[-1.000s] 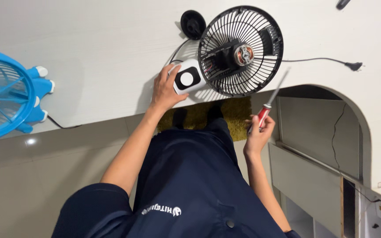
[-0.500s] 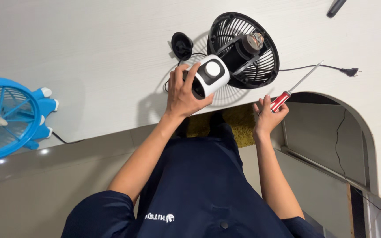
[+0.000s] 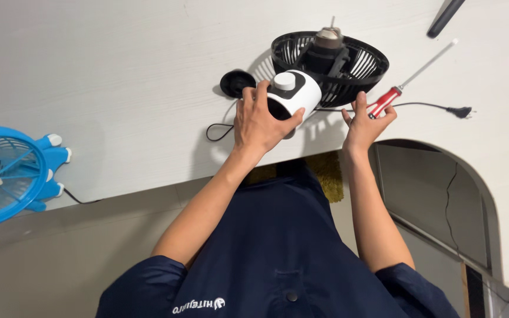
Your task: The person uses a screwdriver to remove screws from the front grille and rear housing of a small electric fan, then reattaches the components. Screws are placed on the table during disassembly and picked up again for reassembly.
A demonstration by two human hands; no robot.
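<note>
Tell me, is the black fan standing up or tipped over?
Tipped over. The black fan is tilted with its grille cage facing the table, and the left hand grips its white base off the surface.

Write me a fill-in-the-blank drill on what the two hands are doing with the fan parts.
1. The left hand grips the fan's white ____ base.
2. The right hand holds a screwdriver with a ____ handle.
3. The grille joined to the base is ____ in colour.
4. At the far left lies a ____ fan.

Missing words: round; red; black; blue
</note>
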